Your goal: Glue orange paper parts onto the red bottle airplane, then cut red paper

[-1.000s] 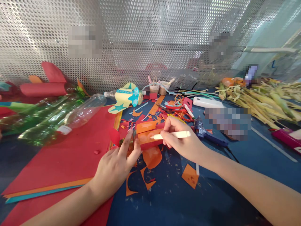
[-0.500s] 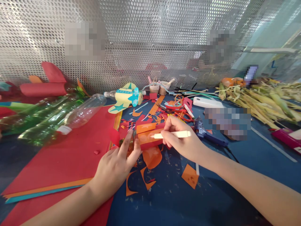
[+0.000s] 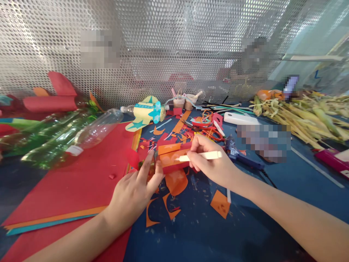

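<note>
My right hand [image 3: 209,168] pinches a white marker pen [image 3: 208,155], its tip on an orange strip [image 3: 169,159]. The strip lies along a bottle wrapped in red paper [image 3: 174,169], which rests on its side. My left hand [image 3: 131,191] grips the bottle's left end, its index finger and thumb on it; the other fingers are partly hidden. A red paper piece [image 3: 132,158] sticks out at that end. Below the bottle shows an orange rounded paper piece [image 3: 176,183] with a faint star; whether it is attached I cannot tell.
Orange offcuts [image 3: 171,207] and an orange square [image 3: 220,204] lie in front. Behind are paper scraps, red-handled scissors [image 3: 215,135] and a blue glue gun [image 3: 242,157]. Red sheets [image 3: 81,182], plastic bottles [image 3: 95,133] and a yellow bottle rocket [image 3: 144,111] stand left; dried husks [image 3: 300,116] lie right.
The marker's tip has shifted very slightly to the right along the orange strip. My left hand and the bottle stay in place.
</note>
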